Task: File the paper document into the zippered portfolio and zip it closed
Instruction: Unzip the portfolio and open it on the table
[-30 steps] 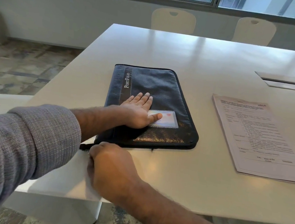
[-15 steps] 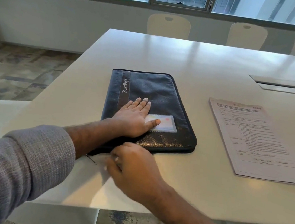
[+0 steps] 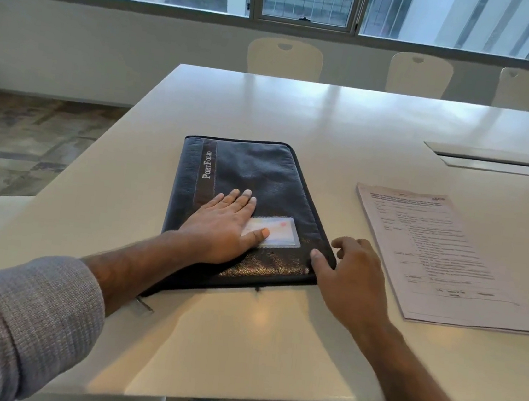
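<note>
Portfolio (image 3: 249, 205) lies closed on the table (image 3: 362, 139) under the flat, open left hand (image 3: 220, 231); right hand (image 3: 352, 273), fingers loosely spread, grips nothing at its corner; document (image 3: 441, 253) waits beside; tugging could slide it.

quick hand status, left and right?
Left hand: open, flat on the portfolio, holding nothing.
Right hand: open, fingers at the portfolio's near right corner, no grasp visible.

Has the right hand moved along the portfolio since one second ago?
Yes. The right hand went from the portfolio's near left corner rightwards to its near right corner.
</note>
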Available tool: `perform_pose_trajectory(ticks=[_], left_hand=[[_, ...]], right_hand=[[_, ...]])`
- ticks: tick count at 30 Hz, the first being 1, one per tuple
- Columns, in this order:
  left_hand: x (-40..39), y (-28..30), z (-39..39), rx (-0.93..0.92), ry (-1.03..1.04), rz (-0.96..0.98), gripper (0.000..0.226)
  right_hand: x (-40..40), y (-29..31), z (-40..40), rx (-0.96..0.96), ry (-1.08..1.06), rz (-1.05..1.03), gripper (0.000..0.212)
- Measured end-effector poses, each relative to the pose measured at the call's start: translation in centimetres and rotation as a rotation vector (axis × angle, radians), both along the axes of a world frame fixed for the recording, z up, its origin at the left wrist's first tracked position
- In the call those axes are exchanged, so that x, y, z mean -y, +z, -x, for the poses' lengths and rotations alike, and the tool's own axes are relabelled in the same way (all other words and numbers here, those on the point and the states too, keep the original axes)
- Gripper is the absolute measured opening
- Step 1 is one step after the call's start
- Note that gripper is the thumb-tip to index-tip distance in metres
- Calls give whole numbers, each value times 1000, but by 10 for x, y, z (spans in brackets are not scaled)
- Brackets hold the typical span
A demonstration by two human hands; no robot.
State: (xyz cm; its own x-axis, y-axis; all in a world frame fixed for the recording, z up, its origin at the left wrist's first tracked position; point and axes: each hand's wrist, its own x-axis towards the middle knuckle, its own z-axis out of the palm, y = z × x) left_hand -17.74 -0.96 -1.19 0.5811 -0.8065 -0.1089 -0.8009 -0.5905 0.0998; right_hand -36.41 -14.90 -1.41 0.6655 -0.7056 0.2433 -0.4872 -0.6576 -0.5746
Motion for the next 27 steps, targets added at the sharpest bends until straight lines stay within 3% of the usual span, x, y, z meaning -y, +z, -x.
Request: perform_pose_trajectory(ticks=[10,17,21,25,27], left_hand=[[-6,-1,7,-12,-50,24,80],[-11,1,11,-39,-75,132,77],[-16,5,15,-136,-47,385,75],[-27,18,33,-157,-24,697,60],[-34,27,50,-225,-59,778,67]], right_hand=[[-1,7,1,-14,-45,-119,27],[5,18,7,38,-18,-386,24],[7,30,11,175,29,-685,26],[9,49,13,278,94,-822,20],[10,59,14,344,140,-882,16]])
